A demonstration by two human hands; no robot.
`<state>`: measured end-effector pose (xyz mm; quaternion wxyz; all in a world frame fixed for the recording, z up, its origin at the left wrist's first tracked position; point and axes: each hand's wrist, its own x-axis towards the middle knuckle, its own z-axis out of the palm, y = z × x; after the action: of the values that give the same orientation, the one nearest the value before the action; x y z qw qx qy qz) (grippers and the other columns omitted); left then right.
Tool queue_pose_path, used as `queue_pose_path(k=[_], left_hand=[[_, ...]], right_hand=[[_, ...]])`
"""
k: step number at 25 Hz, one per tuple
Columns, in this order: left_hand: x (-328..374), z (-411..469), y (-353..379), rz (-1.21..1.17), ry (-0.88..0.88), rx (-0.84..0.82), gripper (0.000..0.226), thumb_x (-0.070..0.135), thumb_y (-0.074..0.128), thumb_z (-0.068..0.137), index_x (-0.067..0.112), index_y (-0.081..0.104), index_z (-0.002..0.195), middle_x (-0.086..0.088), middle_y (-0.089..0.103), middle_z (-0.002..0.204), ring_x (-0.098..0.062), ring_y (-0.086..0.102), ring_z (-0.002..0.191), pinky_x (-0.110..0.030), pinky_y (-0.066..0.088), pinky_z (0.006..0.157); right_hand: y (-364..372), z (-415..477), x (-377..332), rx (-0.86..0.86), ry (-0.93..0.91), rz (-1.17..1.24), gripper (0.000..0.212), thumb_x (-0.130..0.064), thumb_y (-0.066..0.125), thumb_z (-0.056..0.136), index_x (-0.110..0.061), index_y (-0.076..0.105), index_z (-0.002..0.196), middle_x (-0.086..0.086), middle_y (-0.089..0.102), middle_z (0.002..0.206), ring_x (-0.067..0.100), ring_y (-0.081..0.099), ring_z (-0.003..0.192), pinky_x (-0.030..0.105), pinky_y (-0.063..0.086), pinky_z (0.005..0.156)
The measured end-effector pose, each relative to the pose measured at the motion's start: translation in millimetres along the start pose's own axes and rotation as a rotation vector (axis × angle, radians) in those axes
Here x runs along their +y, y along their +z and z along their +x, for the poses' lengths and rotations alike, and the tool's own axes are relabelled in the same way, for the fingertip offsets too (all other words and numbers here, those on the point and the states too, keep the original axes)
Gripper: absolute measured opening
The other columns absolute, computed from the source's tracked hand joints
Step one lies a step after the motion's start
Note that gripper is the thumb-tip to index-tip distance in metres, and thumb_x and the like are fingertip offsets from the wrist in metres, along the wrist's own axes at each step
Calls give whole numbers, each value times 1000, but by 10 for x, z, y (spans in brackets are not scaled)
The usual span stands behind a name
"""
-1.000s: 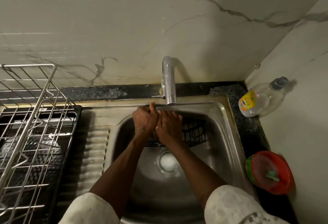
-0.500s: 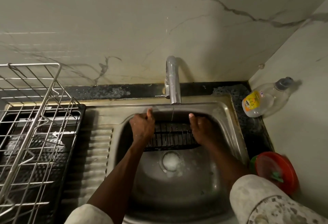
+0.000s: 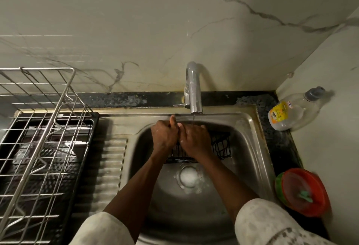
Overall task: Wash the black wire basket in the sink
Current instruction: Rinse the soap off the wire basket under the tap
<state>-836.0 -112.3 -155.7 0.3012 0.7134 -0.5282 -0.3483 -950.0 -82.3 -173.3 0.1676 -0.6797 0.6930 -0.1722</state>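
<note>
The black wire basket (image 3: 221, 145) lies across the far part of the steel sink (image 3: 250, 147), under the tap (image 3: 193, 89), from which a thin stream of water runs. My left hand (image 3: 164, 135) grips the basket's left end, thumb up at the sink's far rim. My right hand (image 3: 196, 140) lies on top of the basket right beside the left hand, fingers spread flat over the wires. Both hands hide most of the basket; only its right end and front edge show. Foam sits over the drain (image 3: 188, 176).
A metal dish rack (image 3: 38, 138) on a black tray stands to the left, beside the ribbed drainboard (image 3: 108, 167). A clear soap bottle (image 3: 291, 110) lies at the back right corner. A red and green scrubber container (image 3: 303, 192) sits on the counter to the right.
My right hand slid from the basket's right end back to the left, next to my left hand. The left hand kept its grip on the basket's left end.
</note>
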Motion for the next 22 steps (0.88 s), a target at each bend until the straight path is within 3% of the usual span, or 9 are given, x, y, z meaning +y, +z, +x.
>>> queue_pose_path(k=[2,4,7,10,13,15,17,20,22], left_hand=[[23,-100,-20,17,145,-76,47,45,40,106,25,62,69,8,62,59,1,61,52,-8,44,51],[122,-196,19,86,323,-120,41,47,35,107,29,61,81,10,64,71,0,63,64,-11,49,61],[216,-293,237,498,557,-110,35,51,34,101,26,57,111,1,60,111,-14,55,102,-34,49,92],[269,-436,422,815,709,-130,40,39,53,93,18,53,127,-6,58,126,-27,48,123,-48,37,108],[255,-515,424,727,884,-119,46,26,57,94,6,52,135,-13,63,127,-31,52,127,-50,34,114],[182,-480,385,675,1006,-126,49,21,49,96,-1,50,140,-18,63,128,-32,54,125,-47,35,114],[163,-380,340,598,1033,-159,50,21,47,92,1,54,138,-18,64,129,-32,57,123,-45,38,112],[258,-292,340,547,1134,-322,48,9,58,87,6,57,135,-16,57,140,-32,55,129,-42,47,107],[356,-213,321,529,1154,-399,45,9,62,85,8,61,130,-12,61,134,-30,59,123,-41,55,97]], right_hand=[[-56,61,238,-9,104,67,66,-58,24,105,-21,56,61,-6,57,54,8,56,50,27,49,60],[-72,107,437,79,176,174,62,-53,34,105,-22,48,54,-9,49,49,6,49,45,25,42,54],[-61,133,653,110,135,284,61,-56,35,101,-23,52,52,-7,50,48,11,49,43,25,38,49],[-42,165,866,189,23,319,66,-53,30,100,-14,62,57,4,60,53,21,54,46,37,46,48],[13,131,898,280,11,316,62,-46,32,104,-13,65,63,6,64,58,21,57,50,38,47,49],[-11,123,859,302,17,351,55,-44,36,105,-18,66,66,3,66,62,19,60,54,37,49,53],[-39,124,841,284,31,378,49,-36,41,104,-16,70,69,7,68,65,22,62,57,32,47,56],[1,113,902,209,51,291,21,-17,58,98,-5,73,90,16,73,85,30,68,74,19,41,75],[-47,83,883,183,141,316,31,-25,54,94,1,71,90,21,72,86,35,68,76,24,39,72]])
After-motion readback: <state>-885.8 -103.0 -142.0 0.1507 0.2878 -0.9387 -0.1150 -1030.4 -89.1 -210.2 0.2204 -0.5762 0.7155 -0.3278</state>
